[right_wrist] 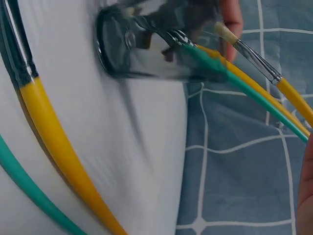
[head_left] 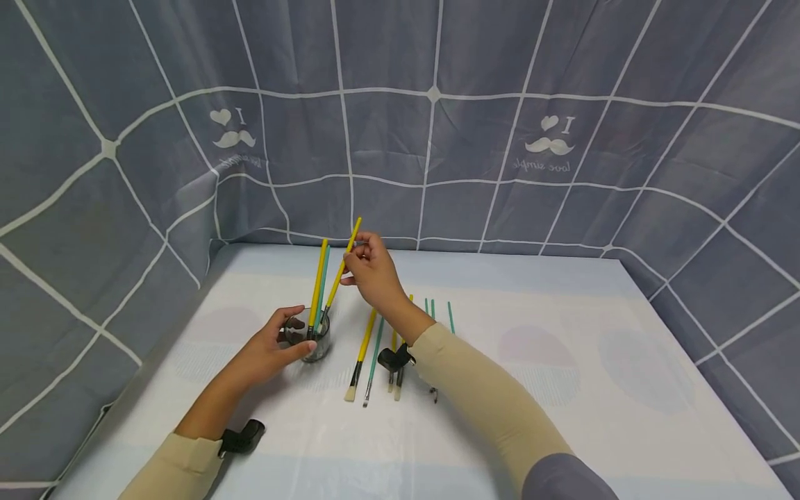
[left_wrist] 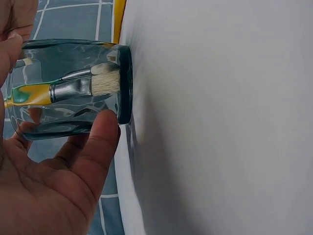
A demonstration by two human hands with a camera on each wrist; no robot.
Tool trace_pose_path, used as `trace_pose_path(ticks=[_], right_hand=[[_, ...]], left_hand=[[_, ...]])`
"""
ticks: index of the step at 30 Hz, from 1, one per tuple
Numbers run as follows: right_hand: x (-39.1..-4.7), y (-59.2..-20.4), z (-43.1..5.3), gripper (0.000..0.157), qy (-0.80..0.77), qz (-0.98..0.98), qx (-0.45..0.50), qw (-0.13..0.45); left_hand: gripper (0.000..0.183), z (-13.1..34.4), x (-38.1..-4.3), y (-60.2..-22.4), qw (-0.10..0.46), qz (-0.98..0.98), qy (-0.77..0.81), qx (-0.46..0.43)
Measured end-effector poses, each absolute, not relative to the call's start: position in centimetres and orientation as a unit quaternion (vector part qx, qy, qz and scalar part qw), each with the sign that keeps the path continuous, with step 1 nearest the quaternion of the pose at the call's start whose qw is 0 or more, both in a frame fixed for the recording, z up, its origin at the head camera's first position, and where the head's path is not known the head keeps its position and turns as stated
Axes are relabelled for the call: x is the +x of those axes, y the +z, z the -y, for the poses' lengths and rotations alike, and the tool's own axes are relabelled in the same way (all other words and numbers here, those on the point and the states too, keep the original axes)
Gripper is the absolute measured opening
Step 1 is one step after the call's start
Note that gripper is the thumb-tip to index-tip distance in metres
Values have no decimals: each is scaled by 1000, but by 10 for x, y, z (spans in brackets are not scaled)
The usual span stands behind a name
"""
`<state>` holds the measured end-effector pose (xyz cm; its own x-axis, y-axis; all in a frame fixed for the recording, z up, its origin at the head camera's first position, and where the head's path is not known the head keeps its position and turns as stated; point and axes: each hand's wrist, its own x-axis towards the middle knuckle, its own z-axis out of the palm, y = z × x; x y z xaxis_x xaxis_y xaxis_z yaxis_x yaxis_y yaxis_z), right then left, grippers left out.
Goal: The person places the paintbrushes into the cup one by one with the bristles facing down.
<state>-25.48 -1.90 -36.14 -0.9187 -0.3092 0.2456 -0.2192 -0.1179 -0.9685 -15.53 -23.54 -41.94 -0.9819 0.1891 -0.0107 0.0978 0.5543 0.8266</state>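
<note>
My left hand (head_left: 271, 354) holds a clear glass (head_left: 320, 349) at the table's left part, fingers and thumb around its sides. A yellow paintbrush (head_left: 317, 285) and a teal paintbrush (head_left: 323, 283) stand in it, handles up; flat pale bristles (left_wrist: 105, 83) show near the bottom in the left wrist view. Above the glass, my right hand (head_left: 375, 271) pinches another yellow paintbrush (head_left: 335, 286) by its handle, tilted with the bristles down. In the right wrist view its bristle tip (right_wrist: 226, 33) overlaps the glass's mouth end.
To the right of the glass, a yellow brush (head_left: 364, 347) and a teal brush (head_left: 375, 357) lie on the white table (head_left: 500, 430). Several more brushes lie partly hidden under my right forearm. A grey checked curtain (head_left: 400, 139) hangs behind the table.
</note>
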Motion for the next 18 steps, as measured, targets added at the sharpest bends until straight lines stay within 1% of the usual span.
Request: trace_pose_path(ticks=[7,18], right_hand=[[-247,-380,31,33,-703,-681,-202,42],[-241,-390,39,36,-675,-704,-212,56]], left_hand=[[73,234,-154,-420,42,-873,476,97],[75,236,-154,-420,38,-881,463,93]])
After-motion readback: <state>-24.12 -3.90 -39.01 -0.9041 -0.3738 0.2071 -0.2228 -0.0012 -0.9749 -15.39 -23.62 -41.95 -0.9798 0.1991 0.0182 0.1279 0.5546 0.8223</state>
